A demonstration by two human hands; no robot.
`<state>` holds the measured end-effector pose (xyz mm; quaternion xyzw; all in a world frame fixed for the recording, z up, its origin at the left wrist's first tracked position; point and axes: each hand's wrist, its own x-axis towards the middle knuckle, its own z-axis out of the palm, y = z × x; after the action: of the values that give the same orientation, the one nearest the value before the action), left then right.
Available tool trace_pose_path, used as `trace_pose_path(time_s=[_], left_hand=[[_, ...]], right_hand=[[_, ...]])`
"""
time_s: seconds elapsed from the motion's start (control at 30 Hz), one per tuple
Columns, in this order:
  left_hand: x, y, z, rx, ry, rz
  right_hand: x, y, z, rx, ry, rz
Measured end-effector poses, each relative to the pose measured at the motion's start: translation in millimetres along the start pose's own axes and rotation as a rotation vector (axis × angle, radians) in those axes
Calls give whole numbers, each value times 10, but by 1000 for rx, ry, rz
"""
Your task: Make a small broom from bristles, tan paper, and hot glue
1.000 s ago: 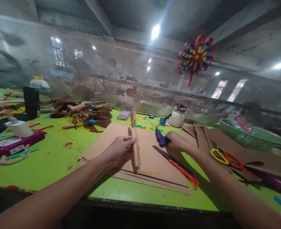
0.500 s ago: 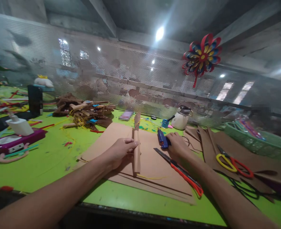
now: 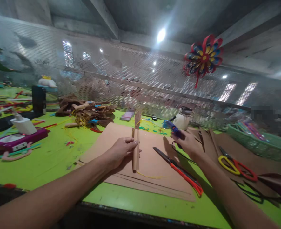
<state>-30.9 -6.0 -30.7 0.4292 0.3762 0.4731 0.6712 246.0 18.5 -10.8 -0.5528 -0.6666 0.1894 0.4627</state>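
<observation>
My left hand is closed around a rolled brown paper tube, which stands lengthwise over a stack of flat brown paper sheets. A thin yellow strand trails from the tube's near end, and another is near its far end. In my right hand is a blue glue gun, lifted above the sheets with its nozzle toward the far left; a dark cord hangs from it. Between the hands, scissors with red-orange handles lie on the paper.
At right are yellow-and-red-handled scissors, brown paper and a green basket. A white jug stands behind the glue gun. Far left hold a brown bundle, a purple power strip with a white plug, and a black phone-like object.
My right hand has raised the glue gun off the paper and moved it slightly right and away. The left hand still holds the tube, which has shifted little.
</observation>
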Motion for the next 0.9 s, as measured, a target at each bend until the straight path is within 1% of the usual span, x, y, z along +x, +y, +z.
trace_pose_path(time_s=[0.1,0.17,0.23,0.3,0.4,0.57,0.63,0.73,0.9], left_hand=[[19,-6,-7,-8,-15,0],[16,-9,-5,-18,-31,-1],[5,-12,1,-25,-49,-2],[-11,-14,11,-27,-68,0],[-39,-14,29,-25,-104,14],[-74,-10,38,1,-175,35],[-83,-3,37,24,-205,24],[-100,11,43,56,-236,10],[-156,36,85,70,-221,-10]], right_hand=[[-8,-88,-176,276,-65,158],[-42,-169,-299,368,-158,238],[-87,-241,-381,407,-246,261],[-134,-293,-403,445,-302,207],[-198,-348,-343,459,-361,83],[-293,-466,-193,349,-464,-48],[-322,-527,-169,227,-455,-87],[-348,-594,-166,42,-406,-139],[-353,-592,-169,-31,-371,-204]])
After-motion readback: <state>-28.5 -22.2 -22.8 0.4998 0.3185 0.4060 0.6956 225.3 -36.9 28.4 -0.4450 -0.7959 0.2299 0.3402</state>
